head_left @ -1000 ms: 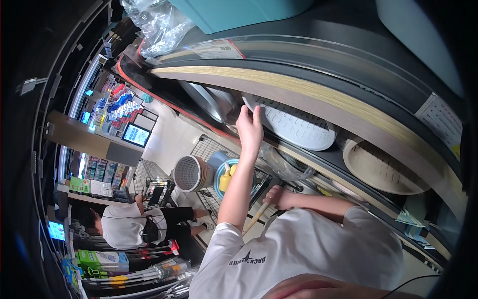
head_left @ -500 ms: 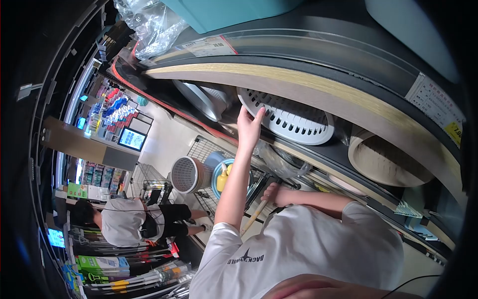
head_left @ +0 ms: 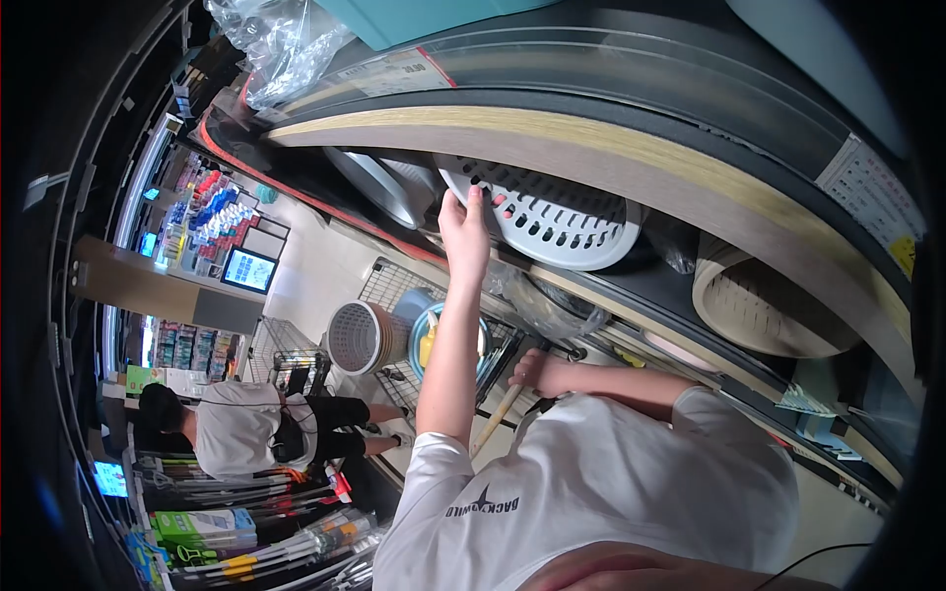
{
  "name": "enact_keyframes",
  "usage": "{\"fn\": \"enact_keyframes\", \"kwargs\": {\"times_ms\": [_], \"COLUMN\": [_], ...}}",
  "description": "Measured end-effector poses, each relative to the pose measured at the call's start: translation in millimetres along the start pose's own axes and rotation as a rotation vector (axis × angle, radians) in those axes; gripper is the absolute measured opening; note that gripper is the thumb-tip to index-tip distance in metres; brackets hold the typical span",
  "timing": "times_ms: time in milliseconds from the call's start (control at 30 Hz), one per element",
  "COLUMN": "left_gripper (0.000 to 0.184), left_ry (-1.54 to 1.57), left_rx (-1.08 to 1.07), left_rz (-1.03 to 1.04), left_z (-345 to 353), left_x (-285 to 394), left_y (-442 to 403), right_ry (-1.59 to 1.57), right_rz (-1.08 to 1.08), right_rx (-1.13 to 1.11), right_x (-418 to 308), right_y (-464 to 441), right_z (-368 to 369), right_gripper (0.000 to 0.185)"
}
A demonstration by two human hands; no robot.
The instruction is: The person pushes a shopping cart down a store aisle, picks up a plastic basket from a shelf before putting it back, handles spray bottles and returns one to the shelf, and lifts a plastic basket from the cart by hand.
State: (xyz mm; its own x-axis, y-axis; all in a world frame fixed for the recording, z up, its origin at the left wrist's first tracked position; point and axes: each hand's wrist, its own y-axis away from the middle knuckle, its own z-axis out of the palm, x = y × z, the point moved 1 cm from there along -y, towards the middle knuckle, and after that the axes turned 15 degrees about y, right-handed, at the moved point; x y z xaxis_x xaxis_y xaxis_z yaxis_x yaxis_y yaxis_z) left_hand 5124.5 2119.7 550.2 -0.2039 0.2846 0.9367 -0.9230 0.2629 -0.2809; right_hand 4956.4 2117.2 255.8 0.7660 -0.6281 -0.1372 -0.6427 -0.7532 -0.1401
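Note:
My left hand (head_left: 465, 229) is closed on the left end of a light grey perforated plastic basket (head_left: 567, 234), which lies on its side on a low shelf. The thumb presses the outside, and bits of finger show through the holes. My right hand (head_left: 532, 371), close to my body, is wrapped around a pale wooden stick (head_left: 495, 424). The stick's far end is hidden. Left of the basket lies a pale grey rounded container (head_left: 389, 187); to its right stands a beige slatted basket (head_left: 714, 315).
A wood-edged board (head_left: 591, 148) overhangs the basket. Behind my left arm, a wire cart (head_left: 379, 284) holds stacked baskets (head_left: 357, 338) and a blue basin with a yellow bottle (head_left: 428, 340). Another person (head_left: 246, 428) stands at left beside racks of long-handled tools (head_left: 276, 552).
The view has shifted a little. My left hand and the grey basket sit slightly farther left, and finger shows through its holes. My right hand keeps its grip on the stick.

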Motion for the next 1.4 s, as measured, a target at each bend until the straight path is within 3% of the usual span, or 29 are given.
{"fn": "enact_keyframes", "kwargs": {"times_ms": [67,267,333,667,1000,1100,1167,1300,1333,1400], "left_gripper": [0.021,0.024,0.025,0.026,0.027,0.032,0.028,0.033,0.032,0.031], "left_ry": [-0.061,0.126,0.15,0.313,0.517,0.471,0.454,0.34,0.335,0.322], "left_rx": [0.047,0.061,0.163,0.179,0.184,0.158,0.313,0.404,0.446,0.534], "left_rz": [-0.013,-0.111,-0.113,-0.135,-0.255,-0.255,-0.276,-0.271,-0.264,-0.248], "left_z": [2.8,-25.5,-27.8,-46.8,-73.2,-97.1,-105.8,-137.9,-152.7,-179.5], "left_x": [20.6,-3.3,-7.1,-26.5,-19.9,-26.1,-25.0,-20.3,-14.9,-6.4], "left_y": [5.2,26.0,37.4,63.6,123.8,142.9,162.6,213.5,233.8,269.2], "right_ry": [-0.015,0.021,0.018,-0.009,0.007,-0.03,-0.032,0.038,0.021,-0.164], "right_rz": [0.005,-0.012,-0.015,-0.003,0.003,0.03,0.097,0.068,0.088,0.094], "right_rx": [-0.005,0.015,0.023,0.094,-0.015,0.084,0.185,0.165,0.341,0.378], "right_x": [0.2,2.1,2.9,0.3,-0.1,-0.5,-1.2,2.7,-0.3,2.5], "right_y": [0.0,-0.1,0.2,0.8,-1.8,-1.8,0.8,-5.2,-1.3,-8.5], "right_z": [0.7,5.4,5.1,0.9,1.6,20.2,20.1,23.9,18.0,65.7], "right_gripper": [0.062,0.058,0.058,0.054,0.057,0.045,0.039,0.036,0.038,0.042]}}
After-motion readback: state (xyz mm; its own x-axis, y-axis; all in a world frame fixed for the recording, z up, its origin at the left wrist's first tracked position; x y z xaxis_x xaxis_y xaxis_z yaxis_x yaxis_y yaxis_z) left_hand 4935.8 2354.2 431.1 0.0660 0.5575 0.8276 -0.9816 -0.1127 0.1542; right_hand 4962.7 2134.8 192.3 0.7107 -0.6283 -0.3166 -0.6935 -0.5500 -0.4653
